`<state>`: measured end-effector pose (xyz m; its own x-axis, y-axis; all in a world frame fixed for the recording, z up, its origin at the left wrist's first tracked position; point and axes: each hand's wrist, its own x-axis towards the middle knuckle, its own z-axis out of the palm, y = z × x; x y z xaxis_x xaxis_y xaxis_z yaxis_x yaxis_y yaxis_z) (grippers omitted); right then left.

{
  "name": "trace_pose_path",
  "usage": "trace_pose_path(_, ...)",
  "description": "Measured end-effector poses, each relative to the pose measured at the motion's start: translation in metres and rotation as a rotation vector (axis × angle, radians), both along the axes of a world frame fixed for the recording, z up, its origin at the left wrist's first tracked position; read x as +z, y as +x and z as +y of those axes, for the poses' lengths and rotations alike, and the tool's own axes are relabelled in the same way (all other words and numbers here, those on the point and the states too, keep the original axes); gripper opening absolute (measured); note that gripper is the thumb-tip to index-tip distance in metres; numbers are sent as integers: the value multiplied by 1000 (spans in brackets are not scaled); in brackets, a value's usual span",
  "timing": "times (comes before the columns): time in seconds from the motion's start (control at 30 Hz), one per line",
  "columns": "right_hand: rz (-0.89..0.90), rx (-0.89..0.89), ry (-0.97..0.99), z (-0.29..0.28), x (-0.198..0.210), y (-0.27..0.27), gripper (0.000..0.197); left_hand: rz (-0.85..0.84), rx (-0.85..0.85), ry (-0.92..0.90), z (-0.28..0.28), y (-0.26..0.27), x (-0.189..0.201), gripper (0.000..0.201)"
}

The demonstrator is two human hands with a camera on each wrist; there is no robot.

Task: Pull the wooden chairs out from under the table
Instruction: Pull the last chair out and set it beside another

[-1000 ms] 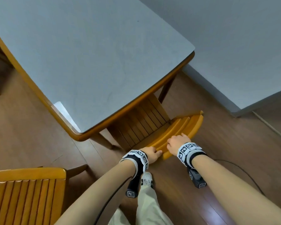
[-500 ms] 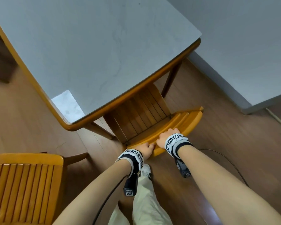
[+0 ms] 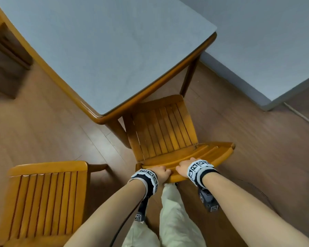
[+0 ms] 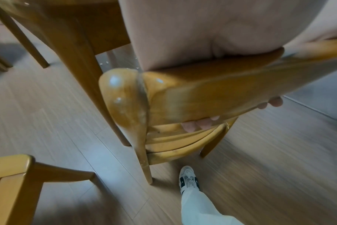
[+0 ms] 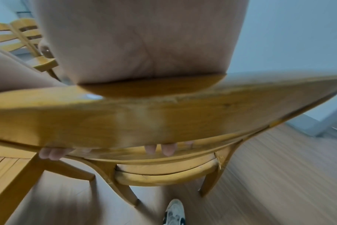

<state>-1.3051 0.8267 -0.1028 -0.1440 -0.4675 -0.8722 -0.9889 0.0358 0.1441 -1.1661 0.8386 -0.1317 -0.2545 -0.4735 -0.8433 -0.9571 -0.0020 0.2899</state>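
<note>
A wooden chair [image 3: 161, 129] with a slatted seat stands at the near right corner of the grey-topped table [image 3: 103, 50], most of its seat out from under the top. My left hand [image 3: 160, 173] grips the left end of the chair's curved top rail [image 3: 203, 155], and my right hand [image 3: 184, 167] grips the rail just beside it. In the left wrist view my fingertips [image 4: 196, 125] curl under the rail [image 4: 212, 94]. The right wrist view shows fingertips [image 5: 162, 150] wrapped under the same rail [image 5: 144, 118].
A second wooden chair [image 3: 43, 198] stands free on the floor at the lower left. A grey wall [image 3: 268, 41] with a skirting runs along the right. My leg and white shoe [image 4: 188, 181] are on the plank floor right behind the chair. More chairs [image 5: 23, 39] stand farther off.
The chair has slid toward me out from under the table; far more of its slatted seat shows now. Both hands have kept their grip on the top rail.
</note>
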Motion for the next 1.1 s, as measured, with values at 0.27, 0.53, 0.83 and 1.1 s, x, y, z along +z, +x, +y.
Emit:
trace_pose_path(0.27,-163,-130,19,119,-6,75,54,-29,-184,-6,91,84,19,49)
trace_pose_path(0.53,-245,-179,47,207,-11,151,55,-108,-205,-62,165,160,25,51)
trace_pose_path(0.83,-259,-309,-72,267,11,190,45,-127,-82,-61,231,195,57,50)
trace_pose_path(1.1,-273,-284,-91,327,14,252,41,-148,-61,-79,295,260,45,49)
